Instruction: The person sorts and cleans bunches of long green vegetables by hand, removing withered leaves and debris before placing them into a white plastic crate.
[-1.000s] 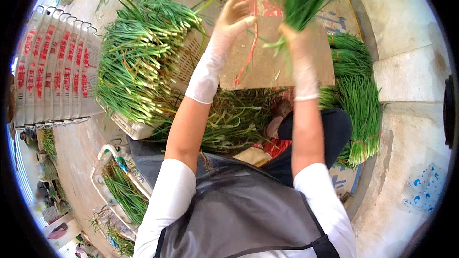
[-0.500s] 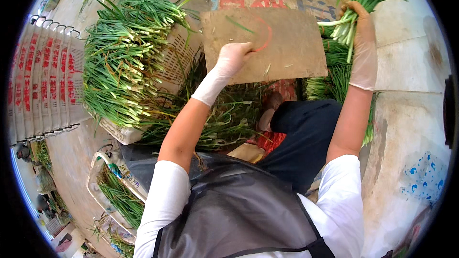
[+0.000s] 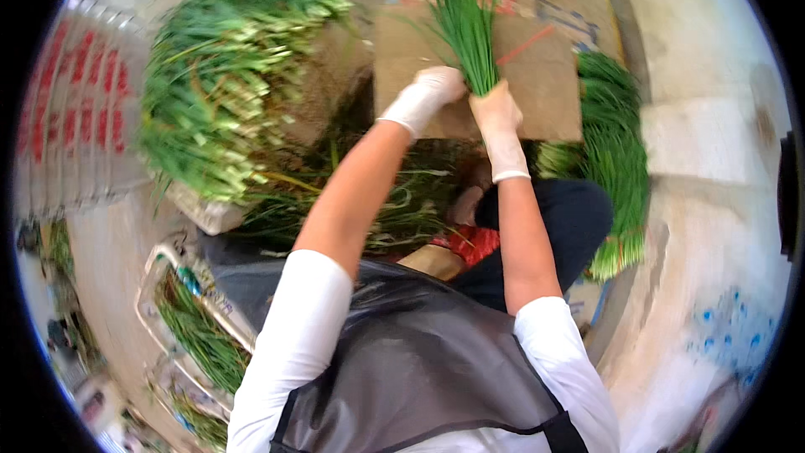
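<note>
Through the head view I have the bunch of green stalks [image 3: 470, 42] just past twelve o'clock, leaves up, above the brown surface [image 3: 545, 109]. My right hand [image 3: 496, 107] is wrapped round its lower end; my left hand [image 3: 442, 82] is just beside it towards twelve, fingers curled in, though I cannot tell whether they pinch anything. To handle this well, I would want the right-hand grip low and snug without crushing, the stalk ends level, and the left fingers free for strays. The red strand [image 3: 527, 44] shows near one o'clock, its lower end unclear to me, so I would mind that it does not tangle among the leaves. As for writing, the pale crates [image 3: 84, 109] at half past nine carry rows of red characters, too smeared to read; a printed sheet [image 3: 579, 21] beyond the surface, towards half past one, has partly covered red and blue lettering.
</note>
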Motion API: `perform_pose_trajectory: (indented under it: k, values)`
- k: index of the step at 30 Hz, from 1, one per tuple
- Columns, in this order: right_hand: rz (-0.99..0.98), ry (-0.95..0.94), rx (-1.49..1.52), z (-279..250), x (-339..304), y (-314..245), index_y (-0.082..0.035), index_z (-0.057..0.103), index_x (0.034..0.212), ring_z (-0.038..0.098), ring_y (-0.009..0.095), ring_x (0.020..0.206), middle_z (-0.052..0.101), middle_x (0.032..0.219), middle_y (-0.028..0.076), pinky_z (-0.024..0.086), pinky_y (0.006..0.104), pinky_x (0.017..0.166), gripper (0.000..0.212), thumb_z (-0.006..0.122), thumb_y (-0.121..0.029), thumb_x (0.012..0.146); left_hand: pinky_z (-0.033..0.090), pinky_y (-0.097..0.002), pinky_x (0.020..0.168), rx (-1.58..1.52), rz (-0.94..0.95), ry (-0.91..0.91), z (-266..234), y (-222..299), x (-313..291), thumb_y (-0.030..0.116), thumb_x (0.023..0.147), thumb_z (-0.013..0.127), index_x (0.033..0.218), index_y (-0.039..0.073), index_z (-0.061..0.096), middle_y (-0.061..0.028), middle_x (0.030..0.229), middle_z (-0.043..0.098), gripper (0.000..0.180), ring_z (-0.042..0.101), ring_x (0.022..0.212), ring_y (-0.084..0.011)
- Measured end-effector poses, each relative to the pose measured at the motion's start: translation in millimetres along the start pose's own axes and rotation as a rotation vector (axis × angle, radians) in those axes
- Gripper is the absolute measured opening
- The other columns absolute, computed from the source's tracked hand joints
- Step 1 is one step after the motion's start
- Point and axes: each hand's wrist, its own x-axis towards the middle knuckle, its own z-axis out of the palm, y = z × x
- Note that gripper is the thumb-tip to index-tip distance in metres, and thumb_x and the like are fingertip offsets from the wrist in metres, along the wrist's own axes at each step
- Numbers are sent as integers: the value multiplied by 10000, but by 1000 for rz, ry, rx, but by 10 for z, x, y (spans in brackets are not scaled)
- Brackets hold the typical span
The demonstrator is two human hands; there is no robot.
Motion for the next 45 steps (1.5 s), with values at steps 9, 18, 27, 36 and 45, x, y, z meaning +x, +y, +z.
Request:
perform_pose_trajectory:
  k: [9, 18, 27, 36, 45]
  values:
    - [-178, 139, -292, -142, -257, -83, -20, 438, 1284, 588, 386, 1004, 559, 1155, 243, 468, 464, 874, 764, 672, -506, 743, 495, -397, 814, -40, 12, 609, -104, 29, -1230, 254, 842, 569, 1048, 51, 647, -157, 1007, 659, 300, 640, 944, -276]
    - [-1444, 64, 198, 307, -2687, -2464, -66, 623, 790, 668, 196, 730, 657, 808, 122, 526, 305, 592, 160, 667, -220, 794, 482, -303, 813, -1053, -398, 702, 731, -937, -4300, 201, 896, 568, 1103, -19, 594, -132, 997, 661, 304, 632, 898, -195]
    - [-1175, -77, 12, 708, -2811, -2518, -71, 628, 805, 641, 279, 616, 630, 657, 109, 488, 405, 584, 272, 551, -313, 903, 453, -241, 765, -1587, -339, 949, 1019, -1172, -5113, 179, 939, 501, 1058, 9, 614, -65, 905, 658, 236, 592, 802, -112]
    - [-1430, 127, 109, 446, -3221, -1955, -76, 616, 1074, 599, 236, 698, 588, 778, 65, 478, 338, 618, 279, 633, -204, 827, 437, -294, 812, -2028, -258, 1077, 706, -1323, -4636, 336, 942, 535, 1074, 50, 610, -54, 991, 646, 324, 588, 904, -151]
    - [-543, -1043, 880, 567, -3300, -1749, 22, 667, 940, 554, 82, 754, 662, 808, 44, 433, 247, 678, 232, 648, -198, 868, 439, -286, 798, -2017, -266, 1077, 1069, -1325, -4633, 200, 885, 619, 1002, 70, 650, -18, 929, 663, 177, 590, 859, -126]
